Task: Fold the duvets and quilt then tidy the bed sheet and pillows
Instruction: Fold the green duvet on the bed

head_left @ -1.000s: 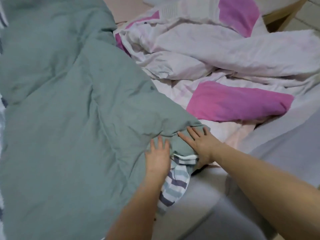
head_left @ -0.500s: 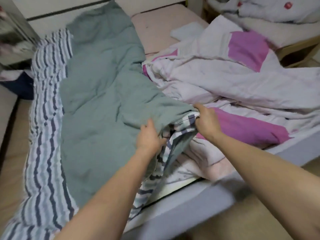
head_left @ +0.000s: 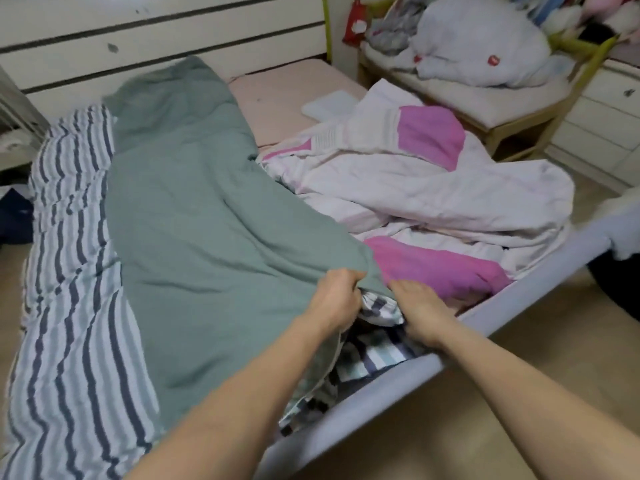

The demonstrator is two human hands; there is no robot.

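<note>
- Your left hand (head_left: pixel 337 299) is fisted around the near right corner of the sage-green duvet with a blue-and-white striped underside (head_left: pixel 194 216), fingers curled into the green fabric.
- Your right hand (head_left: pixel 417 306) lies just beside the left one, palm down on the same corner; its fingertips are tucked under the green edge, so you appear to be gripping the fabric, though the fingers themselves are hidden.
- The green duvet covers the left half of the bed, running from the near edge to the far headboard end. Its striped side shows in a long band along the left and again in a bunched patch below your hands.
- That bunched striped patch hangs against the grey padded bed frame rail (head_left: pixel 540 289), which crosses the near right of the scene on a diagonal.
- The crumpled white quilt with magenta blocks (head_left: pixel 433 188) is heaped on the right half of the bed, touching the green duvet's right edge; one magenta block lies just right of your right hand.
- The pale pink bed sheet (head_left: pixel 284 95) is exposed at the far end, between the two covers.
- A small flat white pillow (head_left: pixel 329 103) lies on that sheet, at the quilt's far edge.
- A small wooden cot piled with white bedding (head_left: pixel 485 64) stands far right, beyond the bed.
</note>
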